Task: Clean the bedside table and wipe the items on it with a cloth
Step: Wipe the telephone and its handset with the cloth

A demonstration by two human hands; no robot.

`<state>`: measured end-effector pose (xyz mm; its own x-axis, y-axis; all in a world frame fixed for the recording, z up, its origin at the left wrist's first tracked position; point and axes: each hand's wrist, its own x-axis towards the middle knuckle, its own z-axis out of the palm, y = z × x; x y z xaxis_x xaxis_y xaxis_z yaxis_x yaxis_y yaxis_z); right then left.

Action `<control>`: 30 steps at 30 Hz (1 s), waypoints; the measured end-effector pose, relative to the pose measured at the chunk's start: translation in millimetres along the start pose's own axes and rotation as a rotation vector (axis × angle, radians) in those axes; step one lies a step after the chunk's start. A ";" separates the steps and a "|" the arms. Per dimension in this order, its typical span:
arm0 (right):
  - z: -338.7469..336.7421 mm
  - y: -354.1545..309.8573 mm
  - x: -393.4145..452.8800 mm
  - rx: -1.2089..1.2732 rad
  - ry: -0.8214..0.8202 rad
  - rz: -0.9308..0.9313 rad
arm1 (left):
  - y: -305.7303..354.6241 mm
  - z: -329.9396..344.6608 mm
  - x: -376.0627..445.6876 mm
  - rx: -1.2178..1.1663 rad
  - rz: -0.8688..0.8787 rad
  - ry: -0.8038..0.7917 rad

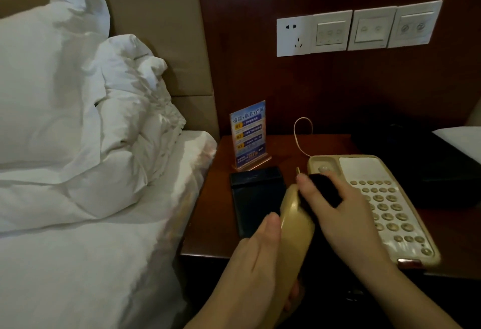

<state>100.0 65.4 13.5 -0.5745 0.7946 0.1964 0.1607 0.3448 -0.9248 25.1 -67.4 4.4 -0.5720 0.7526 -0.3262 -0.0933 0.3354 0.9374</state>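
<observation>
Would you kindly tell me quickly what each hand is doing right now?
Left hand: holding the beige telephone handset, lifted off its base.
Right hand: closed on a dark cloth, pressing it against the handset.

On the reddish-brown table (213,227), a beige phone (374,198) lies right of a black folder (256,198) and a blue-and-yellow sign (248,133); a black cloth (324,189) covers the phone's left side.

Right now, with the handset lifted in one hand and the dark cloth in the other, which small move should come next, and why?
Probably draw the dark cloth down along the handset toward its lower end. The right hand pinches the cloth against the handset's upper part, while the left hand holds the handset off the phone base, so the rest of its length seems not yet wiped.
</observation>
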 end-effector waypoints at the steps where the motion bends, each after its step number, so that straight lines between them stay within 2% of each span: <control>1: -1.4 0.4 3.8 0.021 0.025 -0.010 | -1.0 1.6 -2.3 0.010 -0.007 0.004; 3: -0.2 -1.1 1.2 0.081 -0.010 -0.001 | 0.0 0.3 -7.4 -0.056 -0.001 -0.008; 6: 9.2 -5.9 -20.6 0.129 -0.162 0.077 | 2.3 -6.9 -8.5 -0.265 0.006 -0.159; 8: 14.2 -5.7 -23.6 0.134 -0.178 0.078 | 3.5 -6.2 -3.1 -0.312 0.022 -0.182; 10: 15.7 -2.8 -16.1 0.091 -0.125 0.022 | 5.8 -1.6 3.4 -0.282 0.042 -0.105; 12: 17.1 3.1 -5.2 0.033 -0.027 -0.022 | 0.5 -3.4 2.8 -0.242 0.117 -0.120; 16: 15.9 5.3 5.5 0.024 0.152 -0.083 | -1.4 -5.2 7.5 -0.256 0.129 -0.162; 19: 10.8 -3.3 0.9 0.136 0.227 -0.143 | 2.5 -11.2 6.5 -0.246 0.178 -0.166; 21: 7.6 -9.3 -7.9 0.203 0.149 -0.187 | 4.5 -13.2 6.9 -0.263 0.201 -0.121; 24: 13.6 -8.2 -19.1 -0.009 -0.044 -0.298 | 6.7 -11.1 3.5 -0.347 0.194 -0.077; 26: 19.0 -6.3 -20.9 -0.090 -0.086 -0.311 | 6.9 -9.1 1.7 -0.400 0.187 -0.031; 30: 21.2 -9.4 -28.8 -0.076 -0.117 -0.328 | 7.8 -11.9 -1.1 -0.472 0.171 0.031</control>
<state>98.1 28.7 9.6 -0.6927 0.5747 0.4359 0.0093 0.6114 -0.7913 15.2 -72.4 13.5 -0.6345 0.7549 -0.1659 -0.3501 -0.0895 0.9324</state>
